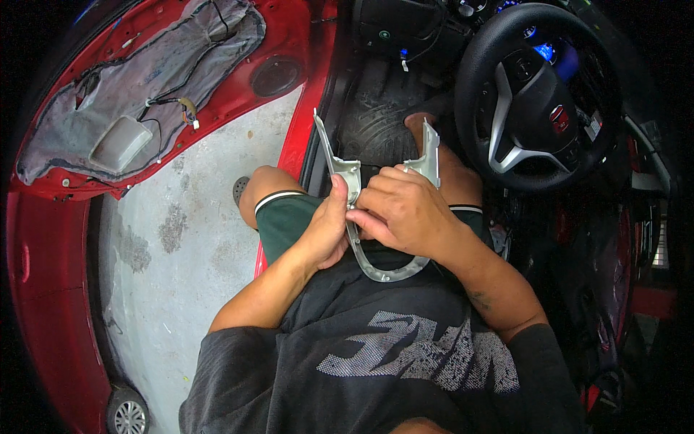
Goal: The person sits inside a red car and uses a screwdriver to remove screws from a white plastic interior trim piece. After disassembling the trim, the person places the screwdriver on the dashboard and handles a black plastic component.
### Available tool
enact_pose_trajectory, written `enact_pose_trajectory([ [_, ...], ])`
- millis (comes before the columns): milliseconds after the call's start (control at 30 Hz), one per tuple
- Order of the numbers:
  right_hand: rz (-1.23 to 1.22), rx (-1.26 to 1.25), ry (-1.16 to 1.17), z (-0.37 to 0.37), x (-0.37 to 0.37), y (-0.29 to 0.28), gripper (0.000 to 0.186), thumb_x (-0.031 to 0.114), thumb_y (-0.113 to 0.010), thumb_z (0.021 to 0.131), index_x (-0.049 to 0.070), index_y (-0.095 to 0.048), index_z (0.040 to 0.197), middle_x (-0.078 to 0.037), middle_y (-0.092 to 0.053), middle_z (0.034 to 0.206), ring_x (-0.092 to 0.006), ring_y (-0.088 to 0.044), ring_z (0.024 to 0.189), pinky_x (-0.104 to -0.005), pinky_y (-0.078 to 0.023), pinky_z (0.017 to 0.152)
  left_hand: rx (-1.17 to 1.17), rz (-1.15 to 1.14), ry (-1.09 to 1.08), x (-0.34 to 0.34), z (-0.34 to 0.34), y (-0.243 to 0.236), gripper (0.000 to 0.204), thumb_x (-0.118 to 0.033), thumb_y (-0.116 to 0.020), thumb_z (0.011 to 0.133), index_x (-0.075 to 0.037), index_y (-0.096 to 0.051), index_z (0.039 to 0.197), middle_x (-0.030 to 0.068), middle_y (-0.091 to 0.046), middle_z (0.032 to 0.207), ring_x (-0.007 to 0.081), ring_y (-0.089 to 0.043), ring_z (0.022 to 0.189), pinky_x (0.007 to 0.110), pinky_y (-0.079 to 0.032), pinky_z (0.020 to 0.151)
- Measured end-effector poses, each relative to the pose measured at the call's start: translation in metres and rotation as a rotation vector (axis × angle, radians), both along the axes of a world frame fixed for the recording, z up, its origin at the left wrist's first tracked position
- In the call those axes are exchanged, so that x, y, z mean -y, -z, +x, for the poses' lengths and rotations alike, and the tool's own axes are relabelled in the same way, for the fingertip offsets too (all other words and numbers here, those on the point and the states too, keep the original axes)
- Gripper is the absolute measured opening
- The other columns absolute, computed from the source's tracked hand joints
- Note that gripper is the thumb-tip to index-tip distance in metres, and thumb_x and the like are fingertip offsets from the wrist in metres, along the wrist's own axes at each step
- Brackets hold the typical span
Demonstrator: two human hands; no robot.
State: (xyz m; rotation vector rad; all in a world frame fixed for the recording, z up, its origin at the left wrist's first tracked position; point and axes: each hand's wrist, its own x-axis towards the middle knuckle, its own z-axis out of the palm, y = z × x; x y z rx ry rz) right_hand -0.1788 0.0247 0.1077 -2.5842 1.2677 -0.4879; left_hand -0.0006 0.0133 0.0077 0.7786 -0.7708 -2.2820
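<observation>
A grey plastic trim piece [385, 275] with a U-shaped loop and two long prongs is held over my lap. Its loop points toward my body and its prongs point away. My left hand [323, 235] is closed round its left side, the thumb lying up along it and the other fingers mostly hidden. My right hand [405, 210] reaches across the middle, fingers bent and thumb against the left side of the loop. Whether a small part sits under the right fingertips is hidden.
A black steering wheel [488, 50] with silver spokes stands at the far right. On the left, a red car door [54, 253] hangs open, its inner panel off, with a loose wire connector [189, 114]. A rubber floor mat [379, 101] lies ahead, beside the door sill [295, 145].
</observation>
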Motion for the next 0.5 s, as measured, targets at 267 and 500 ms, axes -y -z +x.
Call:
enact_pose_trajectory([
  [267, 0.134, 0.233, 0.150, -0.015, -0.001, 0.000, 0.024, 0.020, -0.084, 0.085, 0.008, -0.077, 0.105, -0.010, -0.071, 0.094, -0.0335, -0.069, 0.092, -0.0465, -0.054, 0.083, -0.215, 0.070, 0.004, 0.006, -0.003, 0.006, 0.089, -0.095, -0.023, 0.096, -0.011, -0.054, 0.094, 0.0167, -0.070, 0.115, 0.0280, -0.072, 0.116, 0.045, -0.059, 0.103],
  [500, -0.075, -0.129, 0.052, -0.008, -0.019, 0.022, 0.018, 0.019, -0.076, 0.082, 0.008, -0.080, 0.097, -0.005, -0.070, 0.093, -0.0264, -0.066, 0.096, -0.0438, -0.052, 0.085, -0.314, 0.126, -0.035, 0.009, -0.007, 0.007, 0.087, -0.097, -0.028, 0.094, -0.014, -0.046, 0.077, 0.0072, -0.058, 0.085, 0.0220, -0.064, 0.087, 0.040, -0.058, 0.084],
])
